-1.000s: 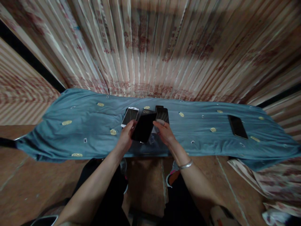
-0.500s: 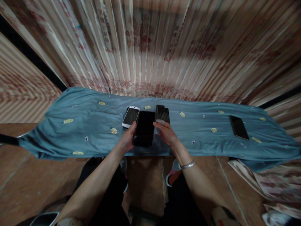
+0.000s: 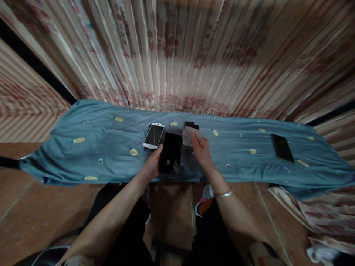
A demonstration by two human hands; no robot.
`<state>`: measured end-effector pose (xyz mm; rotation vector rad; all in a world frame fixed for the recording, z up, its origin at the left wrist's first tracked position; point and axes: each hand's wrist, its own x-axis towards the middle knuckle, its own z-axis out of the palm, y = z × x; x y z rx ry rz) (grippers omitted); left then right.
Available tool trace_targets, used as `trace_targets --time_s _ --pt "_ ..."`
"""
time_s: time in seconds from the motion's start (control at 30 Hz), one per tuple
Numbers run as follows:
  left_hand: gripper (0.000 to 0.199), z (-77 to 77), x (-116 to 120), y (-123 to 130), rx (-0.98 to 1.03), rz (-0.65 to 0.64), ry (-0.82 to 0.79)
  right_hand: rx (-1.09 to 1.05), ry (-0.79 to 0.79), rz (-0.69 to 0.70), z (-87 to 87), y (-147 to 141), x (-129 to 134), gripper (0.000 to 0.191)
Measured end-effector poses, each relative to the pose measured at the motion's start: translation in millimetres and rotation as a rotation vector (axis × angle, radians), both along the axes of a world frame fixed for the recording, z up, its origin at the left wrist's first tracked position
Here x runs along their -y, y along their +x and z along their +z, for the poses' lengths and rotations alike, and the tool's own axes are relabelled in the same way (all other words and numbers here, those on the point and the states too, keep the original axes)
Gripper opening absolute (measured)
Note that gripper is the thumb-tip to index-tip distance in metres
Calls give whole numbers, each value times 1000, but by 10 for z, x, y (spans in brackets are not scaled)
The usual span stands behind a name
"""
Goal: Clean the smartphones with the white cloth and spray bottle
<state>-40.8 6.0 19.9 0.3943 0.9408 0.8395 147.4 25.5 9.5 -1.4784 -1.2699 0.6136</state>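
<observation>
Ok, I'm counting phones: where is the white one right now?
In the head view, the white phone lies left of centre, atop a dark item on the blue cloth, just beyond the left hand and left of the black phone.

Head view, forward and down (wide), held phone (image 3: 171, 150) within reach

The left forearm (image 3: 118, 210) is slanting up from the lower left of the frame, its wrist (image 3: 142, 175) running straight into the left grip (image 3: 153, 162) near the center. The left thumb (image 3: 159, 148) is pointing toward the top right; its fingers are mostly hiding from view. The right forearm (image 3: 235, 214) is angling up from the lower right, and the right grip (image 3: 202, 149) is pinching, its fingers bending, its thumb (image 3: 194, 139) pointing toward the upper left.
</observation>
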Motion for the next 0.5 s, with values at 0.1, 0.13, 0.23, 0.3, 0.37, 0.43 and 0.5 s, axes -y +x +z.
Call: trace_targets --time_s 0.1,0.13,0.23,0.3,0.37,0.43,0.5 --pt "47 -15 55 68 18 -38 4 317 51 11 11 -92 63 50" --pt "47 -14 73 91 15 -38 12 415 92 43 15 -130 84 47" --pt "46 -17 105 144 0 -8 59 679 203 217 23 -230 144 39" --pt "45 -38 98 160 -9 27 100 794 222 317 18 -279 187 46" --pt "46 -78 71 157 -24 70 140 858 222 381 0 -323 233 51" --pt "49 -132 37 138 -62 110 186 884 226 419 -25 -366 275 53" --pt "54 -194 8 109 -122 140 247 880 229 438 -48 -400 303 54"
